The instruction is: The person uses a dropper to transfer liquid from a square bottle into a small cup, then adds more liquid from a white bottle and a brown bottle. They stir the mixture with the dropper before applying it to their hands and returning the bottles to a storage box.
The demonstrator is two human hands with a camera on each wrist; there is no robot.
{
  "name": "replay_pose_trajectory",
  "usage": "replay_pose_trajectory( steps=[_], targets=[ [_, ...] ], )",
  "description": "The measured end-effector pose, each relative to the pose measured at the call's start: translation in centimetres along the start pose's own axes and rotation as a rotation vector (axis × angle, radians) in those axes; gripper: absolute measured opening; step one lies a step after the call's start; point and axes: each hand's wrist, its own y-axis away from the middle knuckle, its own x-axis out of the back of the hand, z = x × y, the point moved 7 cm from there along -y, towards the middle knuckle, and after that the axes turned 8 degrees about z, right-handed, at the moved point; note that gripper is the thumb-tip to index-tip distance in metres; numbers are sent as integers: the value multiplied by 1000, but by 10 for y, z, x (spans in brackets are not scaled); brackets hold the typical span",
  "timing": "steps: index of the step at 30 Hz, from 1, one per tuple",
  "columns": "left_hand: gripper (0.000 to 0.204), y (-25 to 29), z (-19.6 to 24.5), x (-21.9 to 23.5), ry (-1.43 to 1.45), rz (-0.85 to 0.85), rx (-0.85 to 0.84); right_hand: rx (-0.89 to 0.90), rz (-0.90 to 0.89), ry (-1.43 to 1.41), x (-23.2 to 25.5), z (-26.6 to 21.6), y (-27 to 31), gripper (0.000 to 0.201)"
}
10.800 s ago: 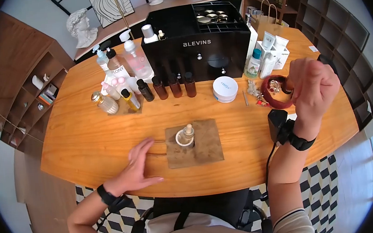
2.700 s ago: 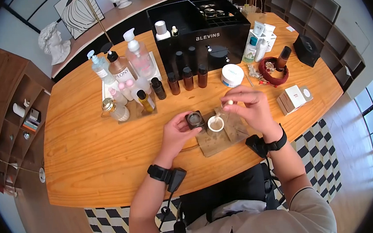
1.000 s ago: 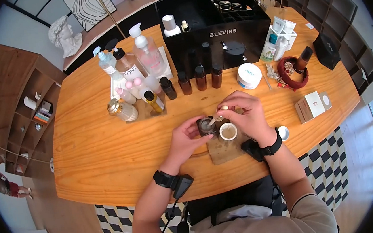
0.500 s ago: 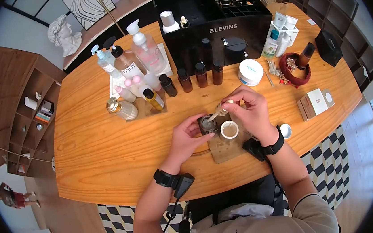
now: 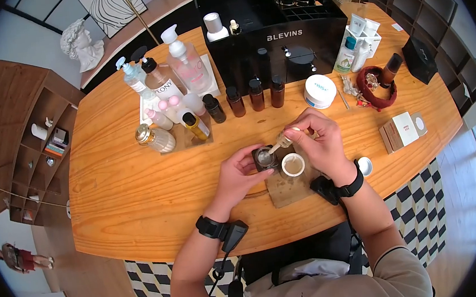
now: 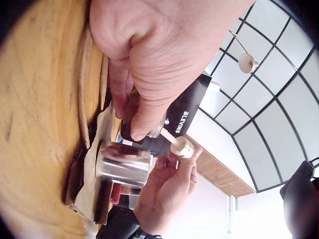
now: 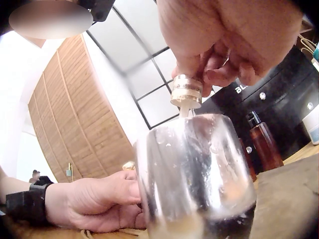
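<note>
My left hand [image 5: 232, 175] holds a small dark square glass jar [image 5: 266, 158] upright, thumb in front and fingers behind, its round mouth uncovered. Between thumb and fingers, my right hand [image 5: 322, 139] pinches a dropper [image 5: 282, 141] with a metallic collar. The dropper slants down to the left, its pipette tip at the jar's mouth. Just right of the jar stands a small cup [image 5: 293, 165] with a white rim and beige contents; its shiny metal wall [image 7: 194, 164] fills much of the right wrist view and hides the jar there. The cup rests on a brown sheet [image 5: 285, 194].
A white lid [image 5: 364, 166] lies right of the right wrist, with a small carton [image 5: 402, 132] beyond it. Behind the hands stand several dark bottles [image 5: 256, 96], a white jar [image 5: 319, 91] and a black organizer box [image 5: 274, 53]. Several cosmetic bottles crowd the back left.
Earlier the dropper stood in the cup with both hands off it. The left hand has since picked up the jar, and the right hand has brought the dropper from the cup to the jar's mouth.
</note>
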Motion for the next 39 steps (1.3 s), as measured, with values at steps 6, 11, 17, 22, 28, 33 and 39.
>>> replay_pose_trajectory(
  steps=[6,11,17,22,28,33,39],
  targets=[
    [60,0,0,0,1,-2,-3,9,1,12,2,-3,0,10],
    [60,0,0,0,-3,0,-6,9,-59,-27,-2,-4,3,9],
    [61,0,-3,1,9,4,3,44,-125,-29,-8,-8,6,12],
    [61,-1,-3,1,25,2,-32,85,-126,-9,-8,-10,5,14],
    [60,0,-1,1,-4,2,-9,77,-142,35,-5,-10,4,13],
    [60,0,1,0,-11,3,-11,35,-149,33,-6,-8,5,14],
    [60,0,0,0,-1,3,-13,25,-159,43,-7,-7,5,13]
  ],
)
